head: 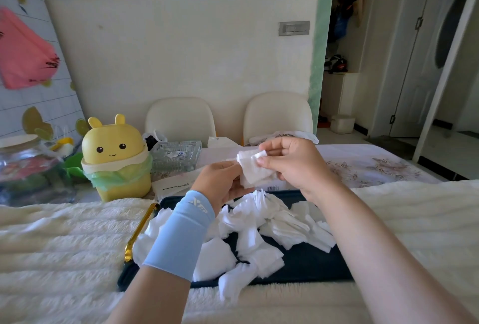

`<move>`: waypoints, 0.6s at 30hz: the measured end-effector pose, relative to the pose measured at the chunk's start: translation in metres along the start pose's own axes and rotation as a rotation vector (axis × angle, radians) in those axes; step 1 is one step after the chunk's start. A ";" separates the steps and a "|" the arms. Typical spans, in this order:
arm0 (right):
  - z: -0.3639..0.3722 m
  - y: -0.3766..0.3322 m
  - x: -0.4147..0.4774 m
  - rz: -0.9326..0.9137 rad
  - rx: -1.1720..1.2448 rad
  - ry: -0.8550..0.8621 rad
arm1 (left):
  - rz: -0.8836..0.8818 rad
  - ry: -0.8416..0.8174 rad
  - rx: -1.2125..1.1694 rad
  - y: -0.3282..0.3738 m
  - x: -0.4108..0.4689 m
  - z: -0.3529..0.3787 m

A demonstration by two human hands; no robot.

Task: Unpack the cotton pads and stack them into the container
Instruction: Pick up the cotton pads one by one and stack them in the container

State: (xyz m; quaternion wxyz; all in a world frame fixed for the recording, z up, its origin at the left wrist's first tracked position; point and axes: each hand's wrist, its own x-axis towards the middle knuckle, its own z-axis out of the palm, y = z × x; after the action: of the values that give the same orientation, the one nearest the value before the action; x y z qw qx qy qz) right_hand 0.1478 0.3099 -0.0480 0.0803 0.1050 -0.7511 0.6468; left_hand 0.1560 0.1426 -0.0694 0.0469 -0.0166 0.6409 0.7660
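Both hands hold a small stack of white cotton pads (252, 168) above the table. My left hand (223, 183), with a light blue wrist sleeve, supports the stack from below. My right hand (293, 163) pinches its top edge between thumb and fingers. Below them lies a dark blue tray (311, 264) with a gold handle, covered with a loose heap of white cotton pads (259, 230). One pad hangs over the tray's front rim. No separate container for stacking is clearly visible.
A yellow cartoon-faced bin (116, 160) with a green bag stands at the left, with a glass ashtray (176, 155) behind it and a glass jar (23, 165) at far left. White packaging (173, 186) lies behind the tray. A fluffy cream cloth covers the near table; two chairs stand opposite.
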 end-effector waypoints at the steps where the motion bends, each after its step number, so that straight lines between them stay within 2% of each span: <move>1: -0.001 0.000 0.000 -0.014 -0.020 -0.005 | 0.000 0.001 -0.001 0.000 0.000 0.000; 4: -0.009 -0.005 -0.001 -0.081 -0.084 -0.058 | 0.004 0.032 0.027 0.000 0.001 0.000; 7: -0.024 -0.014 -0.005 -0.149 -0.247 -0.146 | 0.020 0.073 0.130 0.001 0.003 -0.004; 11: -0.027 -0.022 -0.009 -0.192 -0.348 -0.250 | 0.007 -0.032 0.267 0.004 0.000 -0.002; 15: -0.019 -0.019 -0.009 -0.253 -0.364 -0.227 | 0.016 -0.120 0.299 0.003 -0.002 0.002; 18: -0.016 -0.015 -0.007 -0.273 -0.327 -0.172 | 0.005 -0.147 0.219 0.002 -0.002 0.003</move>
State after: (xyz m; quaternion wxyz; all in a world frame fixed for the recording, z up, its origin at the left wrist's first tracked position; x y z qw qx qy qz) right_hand 0.1579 0.3240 -0.0329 0.1186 0.2460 -0.8290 0.4881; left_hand 0.1579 0.1449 -0.0667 0.0933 0.0462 0.7156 0.6907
